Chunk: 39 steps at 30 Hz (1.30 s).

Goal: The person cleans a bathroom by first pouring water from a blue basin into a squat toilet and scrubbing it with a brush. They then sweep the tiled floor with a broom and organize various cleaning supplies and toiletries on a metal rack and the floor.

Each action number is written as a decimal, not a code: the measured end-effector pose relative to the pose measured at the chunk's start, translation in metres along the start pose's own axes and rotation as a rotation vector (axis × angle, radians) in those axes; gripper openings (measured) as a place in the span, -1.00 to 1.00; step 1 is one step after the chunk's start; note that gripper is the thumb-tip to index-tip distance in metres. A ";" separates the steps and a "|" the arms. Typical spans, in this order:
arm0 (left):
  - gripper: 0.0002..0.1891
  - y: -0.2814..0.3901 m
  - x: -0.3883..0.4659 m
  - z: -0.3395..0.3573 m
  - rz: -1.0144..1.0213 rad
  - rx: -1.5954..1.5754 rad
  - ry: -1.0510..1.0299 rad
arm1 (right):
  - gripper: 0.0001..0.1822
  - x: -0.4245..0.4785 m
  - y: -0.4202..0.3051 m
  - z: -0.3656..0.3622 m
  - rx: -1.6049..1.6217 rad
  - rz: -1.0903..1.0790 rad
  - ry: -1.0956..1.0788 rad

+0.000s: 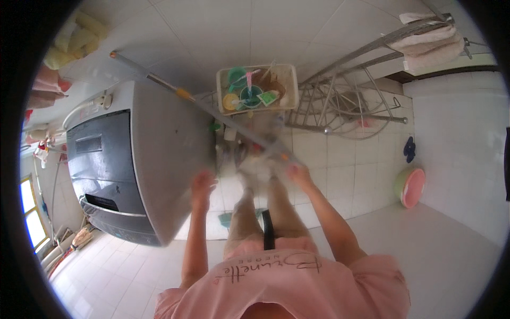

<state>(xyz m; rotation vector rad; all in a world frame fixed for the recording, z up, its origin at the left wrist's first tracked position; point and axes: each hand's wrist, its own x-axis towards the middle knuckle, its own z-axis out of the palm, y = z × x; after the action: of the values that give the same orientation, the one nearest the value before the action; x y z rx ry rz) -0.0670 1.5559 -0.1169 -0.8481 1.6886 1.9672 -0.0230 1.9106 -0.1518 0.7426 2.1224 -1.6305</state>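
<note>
My right hand (299, 176) is closed around the lower end of a long grey telescopic pole (235, 124) with orange collars. The pole slants up to the left, passing in front of a top-loading washing machine (105, 159), and its orange-tipped far end is near the wall. Motion blur hides just how my right fingers wrap it. My left hand (204, 186) is blurred too, fingers apart and holding nothing, beside the machine's grey side. Beyond the pole, a cream plastic basin (295, 85) holds green cups (236, 75), a yellow round item and a green-and-white packet.
At the right, a metal rack (330, 107) stands by the wall, with pale towels (430, 44) hanging above. A pink and green tub (414, 187) leans at the far right. Blurred small items (239, 153) lie on the floor near my feet. Yellow cloth (75, 40) hangs upper left.
</note>
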 end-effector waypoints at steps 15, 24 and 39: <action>-0.42 0.031 0.224 0.115 0.414 0.642 -0.005 | -0.56 0.292 -0.039 -0.041 -0.027 -0.061 0.316; -0.34 0.081 0.296 0.163 0.123 0.292 -0.126 | -0.64 0.302 -0.054 -0.048 0.012 -0.071 0.367; -0.37 0.116 0.361 0.156 0.065 0.109 -0.246 | -0.57 0.360 -0.070 -0.038 0.045 -0.242 0.321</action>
<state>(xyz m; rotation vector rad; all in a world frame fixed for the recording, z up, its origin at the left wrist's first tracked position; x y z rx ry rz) -0.4350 1.6591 -0.2646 -0.4951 1.6784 1.9120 -0.3508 2.0004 -0.2953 0.8368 2.4904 -1.7856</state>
